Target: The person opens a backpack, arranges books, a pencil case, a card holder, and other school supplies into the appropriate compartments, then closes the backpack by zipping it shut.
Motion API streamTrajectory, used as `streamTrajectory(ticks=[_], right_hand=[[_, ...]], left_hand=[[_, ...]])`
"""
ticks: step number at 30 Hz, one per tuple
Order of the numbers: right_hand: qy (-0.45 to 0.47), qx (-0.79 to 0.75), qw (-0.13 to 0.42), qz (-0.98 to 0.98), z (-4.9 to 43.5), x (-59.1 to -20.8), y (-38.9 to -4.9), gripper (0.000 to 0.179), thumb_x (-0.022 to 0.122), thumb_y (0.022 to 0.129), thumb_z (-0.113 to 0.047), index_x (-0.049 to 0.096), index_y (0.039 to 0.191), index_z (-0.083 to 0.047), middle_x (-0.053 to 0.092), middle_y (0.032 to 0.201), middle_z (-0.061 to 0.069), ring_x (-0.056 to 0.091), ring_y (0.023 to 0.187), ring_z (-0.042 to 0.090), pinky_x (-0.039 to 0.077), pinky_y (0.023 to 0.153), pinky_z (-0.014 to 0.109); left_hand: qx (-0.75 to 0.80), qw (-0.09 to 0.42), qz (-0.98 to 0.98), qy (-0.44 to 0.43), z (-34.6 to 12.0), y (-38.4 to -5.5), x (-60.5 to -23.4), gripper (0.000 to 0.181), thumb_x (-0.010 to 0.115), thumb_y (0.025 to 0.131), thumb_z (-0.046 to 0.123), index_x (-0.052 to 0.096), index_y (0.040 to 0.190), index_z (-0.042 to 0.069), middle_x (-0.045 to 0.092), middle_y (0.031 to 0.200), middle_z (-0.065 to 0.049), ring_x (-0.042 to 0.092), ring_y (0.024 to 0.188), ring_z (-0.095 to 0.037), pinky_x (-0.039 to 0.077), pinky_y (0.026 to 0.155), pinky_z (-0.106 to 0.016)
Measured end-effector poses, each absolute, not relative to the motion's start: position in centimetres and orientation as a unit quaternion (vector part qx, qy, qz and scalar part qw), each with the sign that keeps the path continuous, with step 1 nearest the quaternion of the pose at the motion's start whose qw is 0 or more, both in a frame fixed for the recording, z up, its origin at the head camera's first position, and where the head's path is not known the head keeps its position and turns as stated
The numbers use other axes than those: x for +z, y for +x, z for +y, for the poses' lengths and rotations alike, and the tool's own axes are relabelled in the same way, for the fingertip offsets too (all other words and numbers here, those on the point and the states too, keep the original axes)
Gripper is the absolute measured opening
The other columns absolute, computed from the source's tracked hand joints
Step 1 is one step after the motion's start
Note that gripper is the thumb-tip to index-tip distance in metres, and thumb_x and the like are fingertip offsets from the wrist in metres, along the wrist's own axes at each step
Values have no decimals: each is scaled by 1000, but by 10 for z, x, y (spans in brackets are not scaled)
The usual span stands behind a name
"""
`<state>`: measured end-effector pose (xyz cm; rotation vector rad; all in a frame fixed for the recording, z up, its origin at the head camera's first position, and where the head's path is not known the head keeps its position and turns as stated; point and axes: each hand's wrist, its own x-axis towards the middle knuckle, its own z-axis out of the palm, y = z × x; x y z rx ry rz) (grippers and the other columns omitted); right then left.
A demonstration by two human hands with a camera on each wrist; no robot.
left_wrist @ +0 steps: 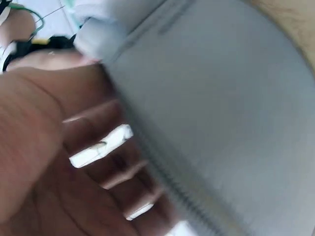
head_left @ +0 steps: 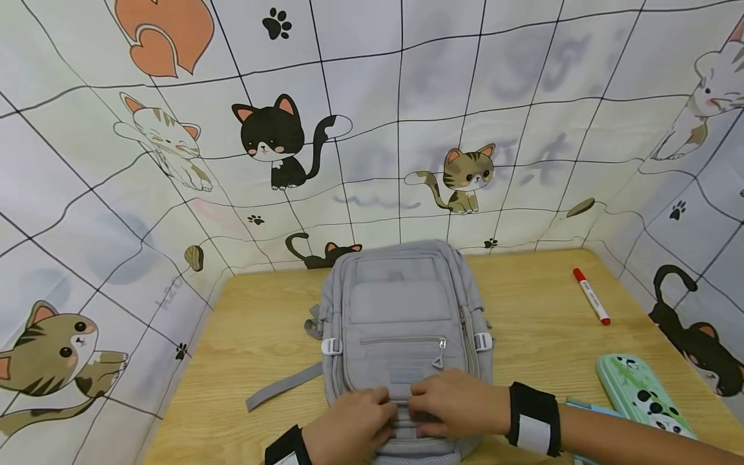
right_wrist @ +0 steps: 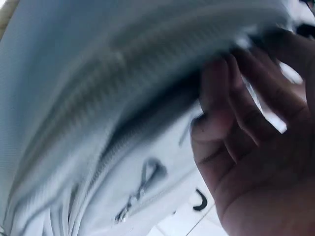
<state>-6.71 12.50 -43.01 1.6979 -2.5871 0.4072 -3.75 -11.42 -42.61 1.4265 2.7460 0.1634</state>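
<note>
A grey backpack (head_left: 401, 300) lies front side up on the wooden table, its lower end towards me. My left hand (head_left: 356, 420) holds its lower front, the fingers curled at the fabric. Close on the other side, my right hand (head_left: 456, 403) grips the same lower part with bent fingers. In the left wrist view, fingers reach behind a zippered edge (left_wrist: 172, 184) of the bag. A dark gap along a zip shows beside the right fingers in the right wrist view, with a zip pull (right_wrist: 142, 187) below it. The fingertips are partly hidden by the fabric.
At the right lies a green panda pencil case (head_left: 642, 394), with a light blue item (head_left: 593, 406) beside it. A red-capped marker (head_left: 591, 297) lies farther back. One grey strap (head_left: 285, 386) stretches left from the bag. Cat-print cloth (head_left: 372, 148) hangs behind the table.
</note>
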Motion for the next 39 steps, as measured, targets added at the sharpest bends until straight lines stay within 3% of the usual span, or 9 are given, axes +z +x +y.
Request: streamTrajectory(ticks=[6, 12, 21, 34, 39], right_hand=[[534, 88, 38, -840, 114, -439, -63, 16, 69, 84, -41, 60, 89, -28, 57, 79, -19, 53, 65, -7, 39, 51, 12], [511, 159, 28, -844, 115, -443, -67, 15, 67, 85, -26, 54, 78, -26, 47, 68, -19, 35, 55, -11, 27, 49, 6], [479, 204, 13, -853, 117, -447, -70, 18, 67, 83, -23, 51, 76, -27, 43, 65, -19, 33, 54, -11, 24, 48, 6], [474, 199, 14, -858, 118, -445, -71, 18, 67, 81, -24, 50, 75, -27, 42, 65, -19, 33, 53, -11, 24, 48, 6], [466, 203, 12, -861, 119, -442, -70, 18, 67, 80, -23, 50, 75, -28, 43, 64, -18, 33, 53, -11, 25, 48, 7]], left_hand=[[-8, 46, 914, 402, -115, -37, -424, 23, 76, 76, 37, 65, 89, 23, 58, 78, 11, 55, 67, -5, 43, 56, -19], [9, 54, 917, 395, -118, -40, -421, 12, 72, 80, 14, 61, 78, 19, 57, 71, 7, 54, 60, -5, 37, 51, -19], [150, 147, 925, 318, -131, -49, -407, 24, 71, 82, 9, 56, 65, 18, 51, 60, 13, 44, 54, 3, 38, 49, -14], [187, 151, 918, 315, -147, -58, -405, 23, 74, 78, 9, 58, 65, 17, 53, 64, 11, 44, 58, 2, 39, 51, -15], [199, 163, 921, 294, -157, -61, -405, 28, 71, 78, 3, 53, 60, 15, 43, 61, 12, 38, 53, 1, 34, 47, -17]])
